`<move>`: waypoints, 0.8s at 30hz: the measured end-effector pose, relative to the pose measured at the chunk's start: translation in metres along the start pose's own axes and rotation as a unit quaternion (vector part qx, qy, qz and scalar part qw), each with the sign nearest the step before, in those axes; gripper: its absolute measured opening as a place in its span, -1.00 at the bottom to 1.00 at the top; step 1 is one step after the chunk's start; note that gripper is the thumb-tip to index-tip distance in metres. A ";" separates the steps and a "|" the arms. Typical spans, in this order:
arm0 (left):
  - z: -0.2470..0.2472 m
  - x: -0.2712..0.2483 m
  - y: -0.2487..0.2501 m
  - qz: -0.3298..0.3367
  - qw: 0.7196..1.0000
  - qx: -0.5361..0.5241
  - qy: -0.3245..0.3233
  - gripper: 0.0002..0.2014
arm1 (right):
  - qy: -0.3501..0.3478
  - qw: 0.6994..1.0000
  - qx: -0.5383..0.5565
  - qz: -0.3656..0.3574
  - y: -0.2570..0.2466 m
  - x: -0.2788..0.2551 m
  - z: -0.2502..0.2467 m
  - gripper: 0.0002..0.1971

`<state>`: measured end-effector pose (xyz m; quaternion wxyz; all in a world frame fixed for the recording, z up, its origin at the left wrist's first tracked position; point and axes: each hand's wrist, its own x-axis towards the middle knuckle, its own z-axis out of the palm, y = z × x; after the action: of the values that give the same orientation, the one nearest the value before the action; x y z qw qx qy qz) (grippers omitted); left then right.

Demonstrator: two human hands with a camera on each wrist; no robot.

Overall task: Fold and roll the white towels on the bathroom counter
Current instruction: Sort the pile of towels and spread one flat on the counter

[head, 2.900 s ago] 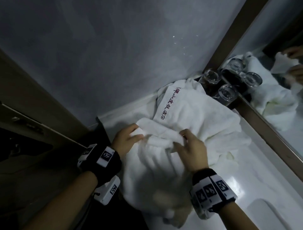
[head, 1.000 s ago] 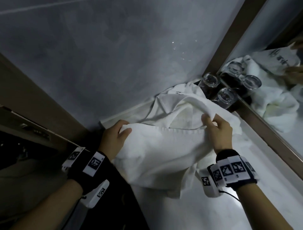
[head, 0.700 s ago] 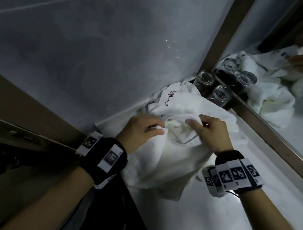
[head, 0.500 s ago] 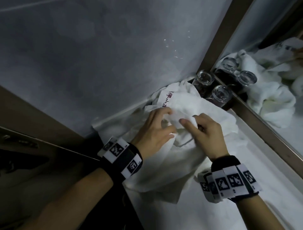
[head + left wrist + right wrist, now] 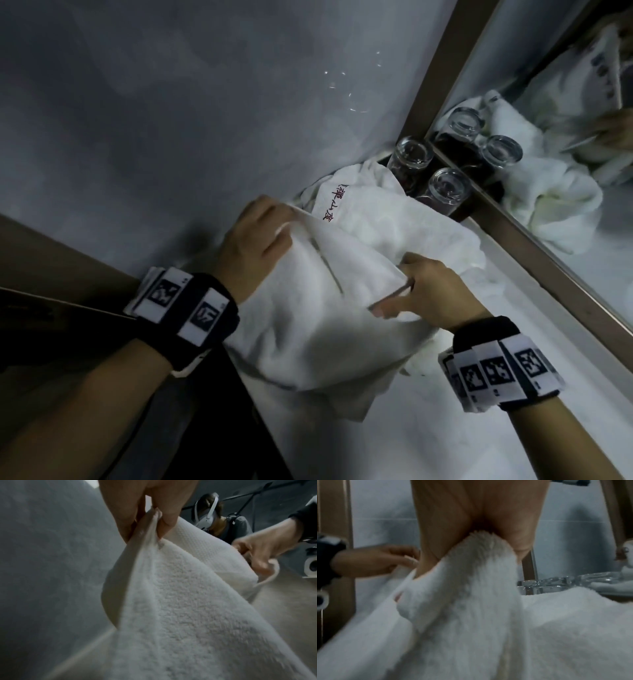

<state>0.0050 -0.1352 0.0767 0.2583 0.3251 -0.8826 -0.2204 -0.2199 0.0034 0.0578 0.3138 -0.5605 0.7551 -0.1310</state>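
A white towel (image 5: 318, 308) hangs lifted between both hands over the white counter (image 5: 428, 435). My left hand (image 5: 255, 240) pinches its upper edge near the grey wall; the pinch shows plainly in the left wrist view (image 5: 152, 524). My right hand (image 5: 431, 294) grips the towel's other end lower and to the right, with the cloth bunched in its grasp (image 5: 484, 543). Behind lies a second white towel (image 5: 394, 219) with red embroidered characters, crumpled on the counter.
Two clear glasses (image 5: 445, 188) stand on a dark tray in the back corner by the mirror (image 5: 565, 171), which reflects them and the towels. A grey wall (image 5: 171, 120) runs along the left. The counter's dark front edge (image 5: 239, 411) drops off at lower left.
The hands, close together on the bunched towel half a second ago, have drawn apart. The left hand rose up and left, the right dropped toward me, stretching the towel between them.
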 end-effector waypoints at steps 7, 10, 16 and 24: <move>-0.029 -0.023 -0.033 -0.059 0.998 0.016 -0.033 -0.92 | 0.164 0.984 0.062 0.037 0.009 0.011 -0.001 -0.71; -0.024 -0.039 -0.046 -0.100 0.993 0.043 -0.052 -0.85 | 0.209 0.973 0.026 0.089 -0.002 0.013 -0.001 -0.65; -0.020 -0.039 -0.046 -0.201 0.969 0.121 -0.078 -0.86 | 0.265 0.962 0.065 -0.008 -0.036 -0.001 -0.012 -0.54; -0.009 -0.006 0.041 -0.069 0.949 -0.196 -0.238 -0.53 | 0.137 0.961 0.195 -0.137 -0.087 -0.008 0.002 -0.71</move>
<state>-0.0051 -0.1046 0.1046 0.0834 0.2663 -0.8333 -0.4772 -0.1508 -0.0178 0.1063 0.2897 -0.5634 0.6665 -0.3930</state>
